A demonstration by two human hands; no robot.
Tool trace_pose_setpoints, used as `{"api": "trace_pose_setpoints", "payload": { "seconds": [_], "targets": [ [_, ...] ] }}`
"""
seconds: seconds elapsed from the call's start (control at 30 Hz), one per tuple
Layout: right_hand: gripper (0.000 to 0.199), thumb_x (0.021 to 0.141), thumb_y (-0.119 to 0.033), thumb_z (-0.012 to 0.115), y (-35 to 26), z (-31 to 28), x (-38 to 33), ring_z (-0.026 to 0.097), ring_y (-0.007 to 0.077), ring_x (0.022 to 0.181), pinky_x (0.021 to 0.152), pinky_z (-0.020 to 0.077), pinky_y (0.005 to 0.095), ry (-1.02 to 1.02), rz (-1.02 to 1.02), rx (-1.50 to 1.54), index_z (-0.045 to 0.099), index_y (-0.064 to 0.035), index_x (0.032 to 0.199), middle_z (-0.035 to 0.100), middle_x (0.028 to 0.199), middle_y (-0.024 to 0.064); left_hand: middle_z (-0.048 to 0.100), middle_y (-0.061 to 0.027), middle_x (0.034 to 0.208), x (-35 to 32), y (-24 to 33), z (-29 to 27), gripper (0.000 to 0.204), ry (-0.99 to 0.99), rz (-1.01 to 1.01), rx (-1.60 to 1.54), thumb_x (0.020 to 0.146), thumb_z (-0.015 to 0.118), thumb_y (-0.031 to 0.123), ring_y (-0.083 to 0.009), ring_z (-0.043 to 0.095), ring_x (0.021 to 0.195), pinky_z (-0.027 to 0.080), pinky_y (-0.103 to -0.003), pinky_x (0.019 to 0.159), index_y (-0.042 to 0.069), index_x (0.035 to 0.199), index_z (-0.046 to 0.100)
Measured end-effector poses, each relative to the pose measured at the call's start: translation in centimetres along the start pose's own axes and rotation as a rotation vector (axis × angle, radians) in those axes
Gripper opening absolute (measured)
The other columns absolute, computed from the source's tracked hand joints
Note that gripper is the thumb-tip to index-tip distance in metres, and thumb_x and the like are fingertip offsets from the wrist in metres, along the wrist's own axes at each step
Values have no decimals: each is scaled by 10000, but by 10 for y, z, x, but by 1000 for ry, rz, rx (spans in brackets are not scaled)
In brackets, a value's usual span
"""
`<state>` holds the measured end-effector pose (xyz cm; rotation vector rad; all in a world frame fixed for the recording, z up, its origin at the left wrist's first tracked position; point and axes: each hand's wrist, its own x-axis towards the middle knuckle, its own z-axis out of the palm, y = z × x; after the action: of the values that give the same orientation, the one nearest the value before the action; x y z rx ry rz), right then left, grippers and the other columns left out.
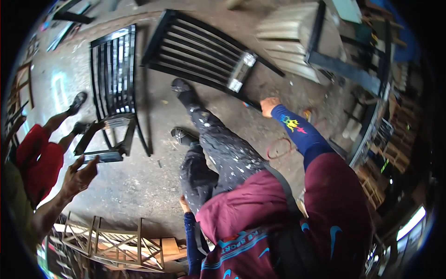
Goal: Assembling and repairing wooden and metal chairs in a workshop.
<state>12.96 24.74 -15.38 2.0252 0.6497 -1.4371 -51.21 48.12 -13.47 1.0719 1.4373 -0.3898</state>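
Observation:
My right hand, at the end of a blue sleeve, is closed around the lower end of one leg of a black slatted chair back. Its long slats run toward the far left, and light glares off the crosspiece near its legs. Beside my trouser leg hangs my left hand; most of its fingers are hidden, and I see nothing held in it. A second black slatted chair, with an open seat frame, rests on the floor farther left.
At the left, a co-worker in red shorts holds out a hand near the second chair. A pale ribbed drum-like object and a dark frame stand at the far right. Wooden frames lie behind; a reddish hose loop is on the floor.

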Motion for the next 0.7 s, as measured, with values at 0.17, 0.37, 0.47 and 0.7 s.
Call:
{"api": "trace_pose_setpoints", "payload": {
  "seconds": [0.17, 0.37, 0.47, 0.7],
  "targets": [
    [246, 789, -175, 624, -47, 179, -80, 695, 340, 989, 814, 552, 454, -133, 3, 148, 751, -73, 973, 723, 1033, 155, 691, -125, 1122, 11, 22, -8, 364, -218, -60, 126, 919, 509, 85, -163, 638, 972, 529, -307, 815, -66, 1236, 603],
    [337, 872, -264, 578, -158, 345, -190, 697, 334, 941, 810, 545, 451, -210, -94, 726, 682, -106, 1151, 710, 1017, 184, 683, -170, 1100, 29, 64, -50, 394, 17, -496, 94, 967, 528, 173, -235, 682, 910, 568, -332, 731, 31, 1333, 554],
    [335, 874, -263, 580, -169, 386, -223, 695, 334, 942, 807, 543, 449, -221, 24, 883, 678, -103, 1152, 709, 1019, 184, 680, -170, 1101, 47, 61, -67, 414, -66, -403, 234, 964, 534, 210, -249, 686, 848, 575, -356, 730, 32, 1338, 537],
    [331, 879, -261, 586, -136, 480, -261, 689, 335, 944, 800, 537, 446, -148, 140, 1120, 667, -95, 1153, 706, 1024, 183, 687, -198, 1076, 39, 57, -6, 392, -132, -242, 396, 982, 509, 176, -255, 706, 809, 572, -335, 668, -12, 1325, 531]
  ]
}}
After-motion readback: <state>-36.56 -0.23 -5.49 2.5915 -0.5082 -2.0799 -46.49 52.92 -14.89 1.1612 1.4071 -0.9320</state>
